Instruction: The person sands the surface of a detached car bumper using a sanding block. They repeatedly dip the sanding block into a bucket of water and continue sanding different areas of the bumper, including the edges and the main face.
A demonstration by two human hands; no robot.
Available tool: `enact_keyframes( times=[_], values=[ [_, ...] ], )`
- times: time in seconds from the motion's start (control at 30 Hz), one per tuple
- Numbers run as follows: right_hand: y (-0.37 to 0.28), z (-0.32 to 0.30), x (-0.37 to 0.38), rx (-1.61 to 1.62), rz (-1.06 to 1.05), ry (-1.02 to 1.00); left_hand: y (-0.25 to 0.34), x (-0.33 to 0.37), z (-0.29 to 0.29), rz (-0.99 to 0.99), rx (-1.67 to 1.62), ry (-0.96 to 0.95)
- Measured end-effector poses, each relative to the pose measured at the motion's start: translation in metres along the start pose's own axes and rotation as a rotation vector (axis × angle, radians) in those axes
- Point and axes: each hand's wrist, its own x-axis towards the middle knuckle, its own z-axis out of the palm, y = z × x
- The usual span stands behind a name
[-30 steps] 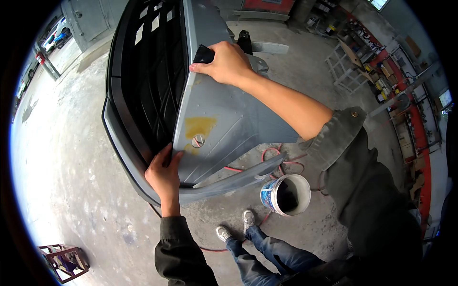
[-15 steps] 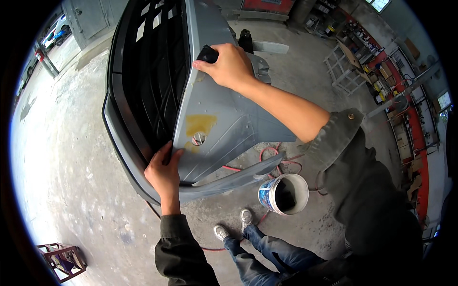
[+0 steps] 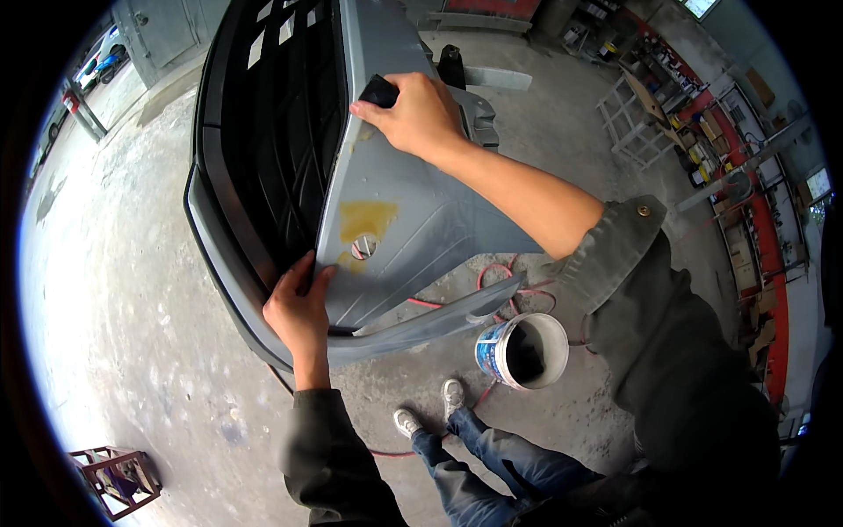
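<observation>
A grey car bumper (image 3: 430,202) with a black grille (image 3: 263,132) stands in front of me. My right hand (image 3: 417,114) pinches a dark piece of sandpaper (image 3: 380,91), seemingly folded, against the narrow upper face beside the grille. Lower down, my left hand (image 3: 299,307) grips the bumper's edge at the grille opening, thumb on the grey face and fingers on the grille side. Between the hands lies a yellowish-brown filler patch (image 3: 367,218) above a round hole (image 3: 363,247). Water drops dot the grey surface.
A white bucket (image 3: 553,351) with something dark inside stands on the concrete floor right of my feet. A red hose (image 3: 483,285) loops under the bumper. Far right are a wooden stand (image 3: 637,123) and cluttered shelves (image 3: 720,158); a metal frame (image 3: 114,483) sits lower left.
My right hand and the sandpaper have shifted very slightly up and left, and the sandpaper's angle differs a little. My left hand keeps its grip. The whole view has shifted slightly.
</observation>
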Motion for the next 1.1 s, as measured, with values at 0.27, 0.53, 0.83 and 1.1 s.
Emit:
enact_keyframes(
  times=[0.27,0.53,0.83,1.1],
  values=[
    [0.018,0.008,-0.001,0.010,-0.103,0.028,-0.006,0.000,0.001,0.038,0.011,0.011],
    [0.003,0.003,-0.011,0.002,0.036,-0.080,-0.003,0.000,-0.002,0.019,0.006,0.006],
    [-0.001,-0.001,0.019,-0.051,0.128,0.008,0.005,-0.001,0.001,0.002,-0.011,-0.004],
    [-0.002,0.003,0.010,-0.047,0.064,0.062,-0.003,0.001,0.001,0.007,-0.025,0.009]
  ],
)
